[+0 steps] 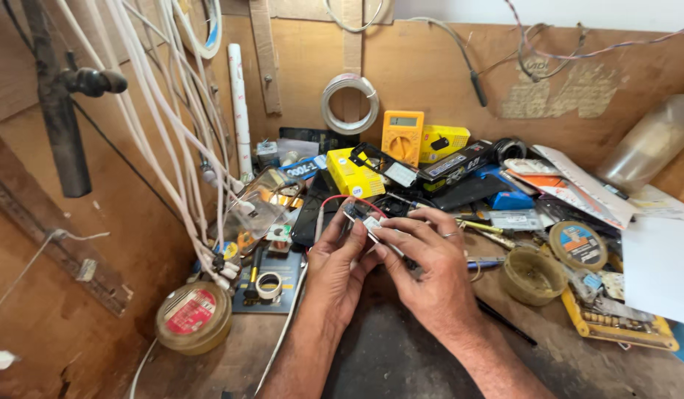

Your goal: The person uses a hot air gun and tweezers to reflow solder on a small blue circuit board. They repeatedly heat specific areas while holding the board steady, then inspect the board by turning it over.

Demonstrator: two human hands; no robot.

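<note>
Circuit board (368, 224), small, with red and white leads, sits pinched between both my hands just above the bench (401, 355), centre of frame, in front of the clutter pile. Left hand (340, 266) grip: thumb and fingers closed on the board's left end, palm turned in, so it acts as the clamp. Right hand (427, 270) grip: fingertips clenched on the right edge, index laid along the top, probably steadying it; ring on one finger. Whether the right also pinches a thin tool or lead I cannot tell, fingers cover it.

Red wire (349, 199) loops up off the board and back down, slack, so no pull on the joints. White cable (286, 325) trails off under my left wrist toward the bench edge.

Held high and close rather than flat on the bench, I'd guess for a better look at the small parts and because the surface is crowded.

Around it:
- yellow multimeter (402, 137) propped against the back wall, display facing me, well apart from my hands
- yellow box (354, 176) just behind the board
- solder wire coil (349, 103) hung on the wall
- round tin with a red label (193, 316) to my left, near the bench edge
- shallow flux-like tin (532, 275) open, near my right hand
- bundle of white cables (172, 125) draped down the left wall
</note>
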